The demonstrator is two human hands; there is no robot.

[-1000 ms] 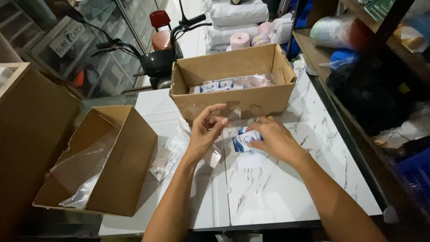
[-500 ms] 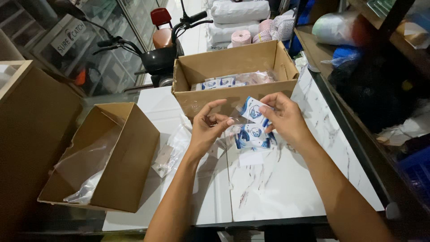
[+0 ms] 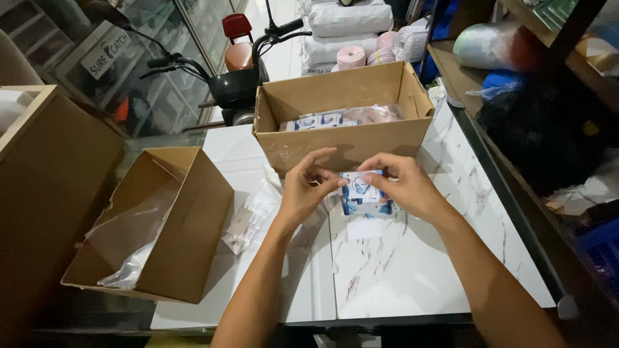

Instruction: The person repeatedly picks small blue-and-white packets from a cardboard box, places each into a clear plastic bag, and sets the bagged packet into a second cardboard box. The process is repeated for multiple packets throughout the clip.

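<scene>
A small white-and-blue packet is pinched between both hands above a white marble-patterned table. The left hand is closed on the packet's left edge with thumb and forefinger, the remaining fingers curled above it. The right hand is clamped on the packet's right side, thumb in front and fingers wrapped behind. The two hands are held close together, almost touching across the packet.

Just beneath the held packet, a small stack of similar blue-and-white packets is seen lying on the table, with a plain white slip directly in front of it. An open cardboard box is set just behind the hands; more of the same packets and clear wrapping are visible inside it.

To the left, a second open cardboard box is placed at the table's edge, tilted, with a crumpled clear plastic bag inside. Between this box and the left forearm, flat clear plastic sleeves are spread on the table.

A parked scooter is seen beyond the far box, with white sacks and pink rolls stacked behind it. Shelving loaded with bags is ranged along the right side.
</scene>
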